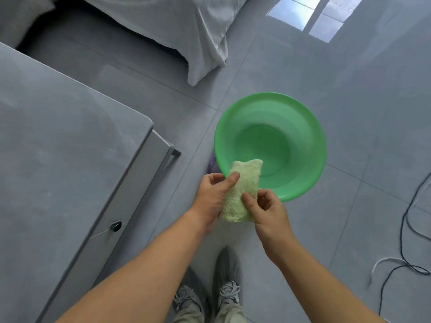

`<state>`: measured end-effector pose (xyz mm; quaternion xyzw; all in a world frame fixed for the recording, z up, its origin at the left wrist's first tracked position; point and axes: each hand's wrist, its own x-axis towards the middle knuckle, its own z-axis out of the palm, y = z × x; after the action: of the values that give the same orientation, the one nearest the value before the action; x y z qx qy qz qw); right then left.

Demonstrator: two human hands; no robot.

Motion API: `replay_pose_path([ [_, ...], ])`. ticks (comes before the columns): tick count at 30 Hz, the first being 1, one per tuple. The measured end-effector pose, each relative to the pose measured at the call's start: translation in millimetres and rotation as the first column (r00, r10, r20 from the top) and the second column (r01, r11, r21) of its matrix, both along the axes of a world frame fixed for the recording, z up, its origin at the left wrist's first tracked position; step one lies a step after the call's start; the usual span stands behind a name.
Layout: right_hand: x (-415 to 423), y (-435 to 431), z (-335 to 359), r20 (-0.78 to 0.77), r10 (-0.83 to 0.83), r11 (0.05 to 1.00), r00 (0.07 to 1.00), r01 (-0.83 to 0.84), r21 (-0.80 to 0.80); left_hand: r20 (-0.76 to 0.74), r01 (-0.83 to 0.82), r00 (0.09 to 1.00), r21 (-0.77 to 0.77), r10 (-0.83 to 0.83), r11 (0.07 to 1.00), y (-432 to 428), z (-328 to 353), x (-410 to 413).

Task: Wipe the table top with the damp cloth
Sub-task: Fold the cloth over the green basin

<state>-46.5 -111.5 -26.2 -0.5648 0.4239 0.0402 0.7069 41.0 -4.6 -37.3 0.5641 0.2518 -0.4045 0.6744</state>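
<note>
Cloth (241, 192) judged soft, limp & light even if damp; no stiffness, so it would sag from any one corner; prob. not slippery given the nubby pile; not fragile; best taken as a folded pad, palm flat on top for wiping, thumb over one edge. It looked pale yellow-green w/ a fluffy terry-type pile, folded into a narrow oblong, top edge a bit wavy; wetness couldn't be told, no drips seen. It was held in the air betw. both hands, its upper end in front of the basin's near rim, not touching the counter (58, 136). Left hand (210, 197) held the cloth's left side, thumb laid across the front near the top, fingers curled behind; right hand (270, 213) pinched the lower right edge betw. thumb & forefinger, other fingers curled; so both grips were closed on the cloth. Green plastic basin (310, 127) sat on the grey tiled floor (349, 89) just beyond the hands; whether it held water I couldn't tell. Grey counter lay to the left, well apart from the cloth; wiping not yet begun, by my reckoning. Further out: bed (186, 26) w/ white sheet; dark & white cables (405, 229) on the floor at right; grey shoes (229, 292) below.
</note>
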Motion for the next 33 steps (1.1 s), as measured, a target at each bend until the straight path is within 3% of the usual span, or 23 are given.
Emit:
replay_pose_path([
  [4, 21, 17, 44, 0.068, 0.219, 0.974, 0.973, -0.222, 0.046, -0.052, -0.143, 0.989, -0.09, 0.139, 0.986, 29, 40, 15],
  [9, 65, 72, 90, 0.187, 0.446, 0.892, 0.875, -0.452, -0.014, 0.027, -0.326, 0.942, -0.144, 0.334, 0.934, 86, 95, 32],
  [13, 106, 135, 121, 0.234, 0.599, 0.798, 0.766, -0.594, -0.102, 0.136, -0.433, 0.887, -0.083, 0.441, 0.897, 152, 131, 50],
  [18, 151, 225, 139, 0.162, 0.768, 0.639, 0.619, -0.728, -0.249, 0.207, -0.565, 0.807, 0.001, 0.553, 0.825, 245, 153, 60],
  [27, 217, 358, 139, 0.05, 0.803, 0.593, 0.594, -0.805, 0.03, 0.213, -0.622, 0.769, 0.033, 0.602, 0.783, 387, 151, 92],
  [33, 278, 419, 120, 0.057, 0.841, 0.538, 0.538, -0.822, -0.189, 0.253, -0.495, 0.846, 0.051, 0.468, 0.867, 443, 125, 148],
])
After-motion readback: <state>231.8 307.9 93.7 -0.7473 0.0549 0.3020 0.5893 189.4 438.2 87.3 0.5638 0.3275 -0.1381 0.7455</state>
